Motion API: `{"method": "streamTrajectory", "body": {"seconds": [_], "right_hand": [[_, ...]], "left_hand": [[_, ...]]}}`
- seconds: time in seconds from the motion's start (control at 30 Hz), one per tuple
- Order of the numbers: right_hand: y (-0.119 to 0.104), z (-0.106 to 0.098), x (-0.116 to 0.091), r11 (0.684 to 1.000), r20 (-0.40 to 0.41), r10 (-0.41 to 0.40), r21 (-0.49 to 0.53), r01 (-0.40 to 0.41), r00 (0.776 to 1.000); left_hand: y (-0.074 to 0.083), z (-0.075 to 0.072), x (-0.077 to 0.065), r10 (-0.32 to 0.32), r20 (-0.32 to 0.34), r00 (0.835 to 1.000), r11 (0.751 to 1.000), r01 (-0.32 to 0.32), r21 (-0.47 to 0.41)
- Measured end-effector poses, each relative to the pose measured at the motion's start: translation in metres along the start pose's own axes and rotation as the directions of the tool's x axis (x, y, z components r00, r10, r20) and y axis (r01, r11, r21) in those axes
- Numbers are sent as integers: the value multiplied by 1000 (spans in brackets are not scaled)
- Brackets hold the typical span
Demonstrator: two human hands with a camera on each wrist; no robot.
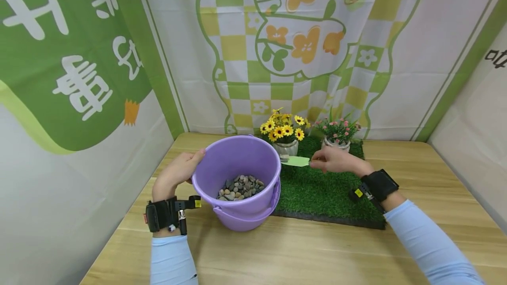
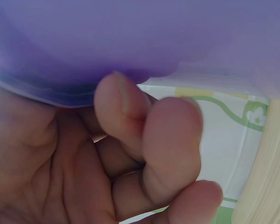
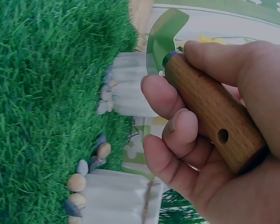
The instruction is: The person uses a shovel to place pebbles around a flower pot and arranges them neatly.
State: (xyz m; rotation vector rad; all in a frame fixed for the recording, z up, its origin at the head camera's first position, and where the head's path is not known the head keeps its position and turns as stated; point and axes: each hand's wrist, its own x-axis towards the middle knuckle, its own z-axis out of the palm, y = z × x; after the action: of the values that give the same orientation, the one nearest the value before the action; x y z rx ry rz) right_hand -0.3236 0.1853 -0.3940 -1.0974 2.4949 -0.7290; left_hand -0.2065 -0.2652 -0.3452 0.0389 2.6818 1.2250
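My left hand (image 1: 180, 170) grips the rim of a purple bucket (image 1: 237, 211) at its left side; the left wrist view shows fingers (image 2: 172, 140) curled under that rim. Grey and tan pebbles (image 1: 242, 188) cover part of the bucket's bottom. With my right hand (image 1: 336, 160) I hold a small trowel (image 1: 298, 161) by its wooden handle (image 3: 210, 107). Its green blade points left, and a few pebbles (image 1: 284, 158) appear at its tip, near the bucket's right rim. Right behind the blade stands a white pot (image 1: 288, 148) of yellow flowers.
A second white pot (image 1: 343, 147) with pink flowers (image 1: 336, 129) stands behind my right hand. Both pots sit on an artificial grass mat (image 1: 317, 192), with stones (image 3: 76, 182) along their bases. The wooden table (image 1: 293, 250) meets printed cloth walls at back and sides.
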Motion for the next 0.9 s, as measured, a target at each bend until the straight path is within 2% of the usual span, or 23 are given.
{"method": "streamTrajectory", "body": {"seconds": [0.17,0.3,0.5,0.9], "right_hand": [[5,7,1,1000,9,4,27,-4,1000],[6,10,2,1000,14,0,9,0,1000],[8,12,2,1000,22,-7,-10,7,1000],[8,13,3,1000,42,18,19,-19,999]], "left_hand": [[-1,0,1,10,-2,1000,1000,-10,9],[-2,1,1,4,-3,1000,1000,-4,11],[-1,1,2,10,-2,1000,1000,-10,16],[-1,0,1,9,-5,1000,1000,-9,9]]}}
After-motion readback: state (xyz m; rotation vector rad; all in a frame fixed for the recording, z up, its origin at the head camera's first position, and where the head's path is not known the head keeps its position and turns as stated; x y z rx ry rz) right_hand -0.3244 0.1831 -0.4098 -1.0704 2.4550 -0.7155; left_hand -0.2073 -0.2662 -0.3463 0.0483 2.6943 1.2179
